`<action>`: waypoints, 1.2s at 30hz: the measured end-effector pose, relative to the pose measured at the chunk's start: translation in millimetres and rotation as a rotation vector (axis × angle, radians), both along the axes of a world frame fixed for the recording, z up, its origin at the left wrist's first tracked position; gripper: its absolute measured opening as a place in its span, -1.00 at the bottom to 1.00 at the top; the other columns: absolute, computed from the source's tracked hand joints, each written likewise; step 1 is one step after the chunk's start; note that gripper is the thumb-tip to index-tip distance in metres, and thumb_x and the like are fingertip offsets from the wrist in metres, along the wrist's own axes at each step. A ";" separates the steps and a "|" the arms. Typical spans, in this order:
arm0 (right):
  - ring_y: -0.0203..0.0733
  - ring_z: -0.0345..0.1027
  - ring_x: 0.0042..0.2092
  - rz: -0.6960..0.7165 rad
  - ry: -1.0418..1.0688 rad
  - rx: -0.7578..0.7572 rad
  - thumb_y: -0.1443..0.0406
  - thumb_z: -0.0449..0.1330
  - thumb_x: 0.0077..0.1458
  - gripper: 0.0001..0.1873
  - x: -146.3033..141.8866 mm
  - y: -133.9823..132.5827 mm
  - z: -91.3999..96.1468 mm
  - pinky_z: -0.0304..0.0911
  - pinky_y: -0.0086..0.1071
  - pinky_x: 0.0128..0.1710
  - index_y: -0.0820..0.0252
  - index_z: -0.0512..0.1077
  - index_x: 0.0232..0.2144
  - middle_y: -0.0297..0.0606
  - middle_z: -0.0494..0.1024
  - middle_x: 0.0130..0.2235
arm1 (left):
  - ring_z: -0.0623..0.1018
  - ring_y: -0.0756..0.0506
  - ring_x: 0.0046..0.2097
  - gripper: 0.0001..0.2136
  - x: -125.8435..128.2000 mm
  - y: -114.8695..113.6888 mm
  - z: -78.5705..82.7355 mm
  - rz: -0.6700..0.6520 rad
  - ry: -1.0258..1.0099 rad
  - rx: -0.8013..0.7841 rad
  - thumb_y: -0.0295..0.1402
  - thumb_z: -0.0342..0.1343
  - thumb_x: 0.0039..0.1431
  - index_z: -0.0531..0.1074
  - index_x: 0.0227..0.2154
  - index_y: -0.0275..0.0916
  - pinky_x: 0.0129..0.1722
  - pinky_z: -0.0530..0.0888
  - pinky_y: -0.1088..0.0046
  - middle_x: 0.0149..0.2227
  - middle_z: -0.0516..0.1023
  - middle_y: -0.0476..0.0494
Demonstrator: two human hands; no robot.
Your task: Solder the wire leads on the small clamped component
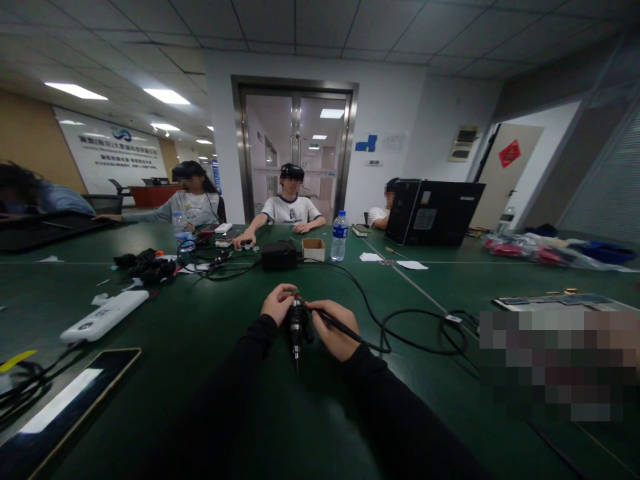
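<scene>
My left hand point(277, 305) is closed at the far end of a black electric screwdriver point(296, 323), whose metal bit points towards me over the green table. Some small coloured parts show at that far end, too small to make out. In my right hand point(337, 331) is a black pen-shaped soldering iron point(334, 323), its front end close to the left fingertips. A black cord point(425, 313) runs from its back and loops over the table to the right. Fingers partly hide where the iron's tip meets the screwdriver.
Ahead are a black box point(279, 255), an open small carton point(313, 249) and a water bottle point(339, 237). On the left lie a white power strip point(107, 315), a phone point(75, 407) and tangled cables point(210, 263). Several people sit around the table; a black computer case point(433, 212) stands at right.
</scene>
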State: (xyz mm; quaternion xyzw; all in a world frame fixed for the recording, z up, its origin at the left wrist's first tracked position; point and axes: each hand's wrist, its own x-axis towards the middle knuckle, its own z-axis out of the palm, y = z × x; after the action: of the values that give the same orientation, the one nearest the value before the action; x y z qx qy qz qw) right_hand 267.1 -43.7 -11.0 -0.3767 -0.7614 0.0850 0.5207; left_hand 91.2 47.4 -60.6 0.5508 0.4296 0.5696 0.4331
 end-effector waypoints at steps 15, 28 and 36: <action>-0.22 0.49 -0.25 -0.024 0.020 0.001 0.40 0.10 0.04 -0.78 1.1 -0.2 2.3 0.37 -0.35 -0.16 0.10 0.52 -0.32 -0.29 0.61 -0.28 | 0.61 -0.13 -0.26 -0.77 0.1 5.3 -5.2 0.031 0.011 -0.016 -0.41 0.19 -0.12 0.44 -0.31 -0.23 -0.09 0.46 0.29 -0.40 0.62 -0.11; -0.21 0.49 -0.23 -0.019 -0.002 -0.021 0.41 0.10 0.05 -0.77 1.0 -1.1 2.4 0.36 -0.35 -0.15 0.10 0.52 -0.29 -0.29 0.61 -0.26 | 0.60 -0.12 -0.26 -0.79 -0.7 6.7 -8.3 0.034 0.024 -0.012 -0.42 0.15 -0.08 0.45 -0.30 -0.22 -0.09 0.45 0.29 -0.37 0.63 -0.13; -0.20 0.50 -0.23 -0.045 0.048 0.019 0.39 0.10 0.05 -0.79 4.9 -0.8 5.0 0.36 -0.35 -0.15 0.12 0.52 -0.32 -0.28 0.61 -0.28 | 0.57 -0.09 -0.34 -0.81 0.5 3.8 -5.2 0.144 0.188 -0.067 -0.40 0.15 -0.06 0.47 -0.31 -0.21 -0.22 0.44 0.40 -0.43 0.60 -0.08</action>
State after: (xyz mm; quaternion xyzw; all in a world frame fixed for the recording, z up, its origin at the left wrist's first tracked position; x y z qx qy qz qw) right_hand 272.0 -44.5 -6.1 -0.3866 -0.7409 0.0751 0.5440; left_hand 91.6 51.2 -65.8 0.5549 0.5256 0.5304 0.3669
